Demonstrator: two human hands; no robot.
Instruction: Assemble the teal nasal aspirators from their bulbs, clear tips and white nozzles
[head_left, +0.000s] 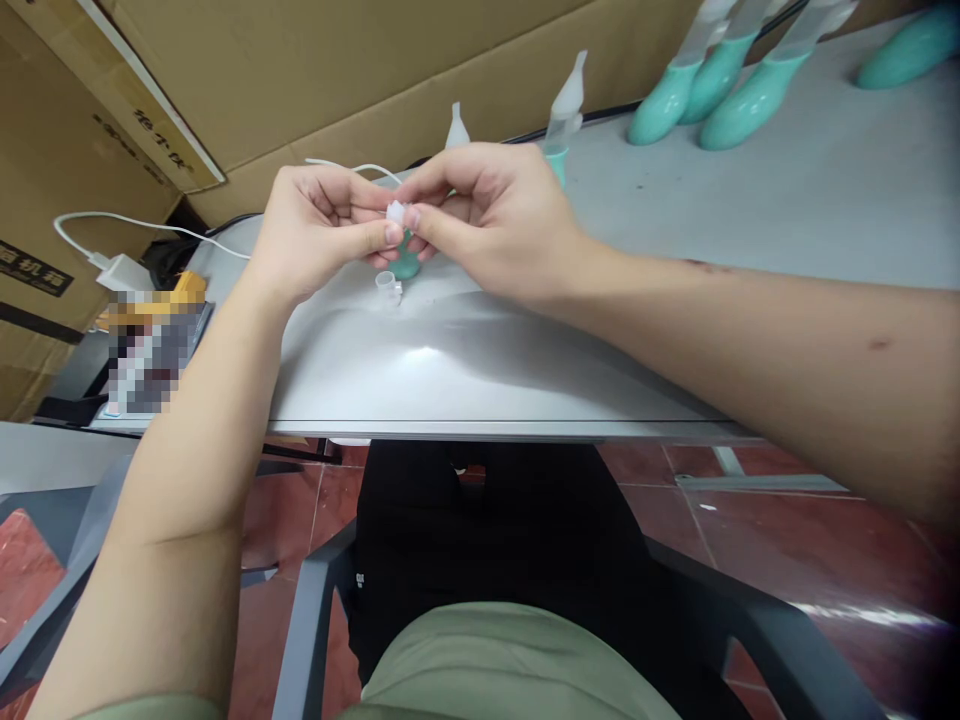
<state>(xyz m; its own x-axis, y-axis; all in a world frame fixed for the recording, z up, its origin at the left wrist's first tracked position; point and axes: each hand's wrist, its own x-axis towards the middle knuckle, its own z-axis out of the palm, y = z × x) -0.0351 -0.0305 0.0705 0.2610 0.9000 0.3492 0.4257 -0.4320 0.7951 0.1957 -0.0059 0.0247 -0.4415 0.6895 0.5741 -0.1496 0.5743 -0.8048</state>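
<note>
White plastic piece (396,212), small and blocky, sits pinched between left hand (319,235) and right hand (487,220). At its 6 o'clock, a clear ribbed cap (387,286) rests on the smooth grey table (465,370).

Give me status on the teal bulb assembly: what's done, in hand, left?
Done: several teal bulbs with clear nozzles lie at the table's far right. In hand: left hand and right hand pinch a small white part over a teal bulb. Left: a clear cap sits loose below.
</note>
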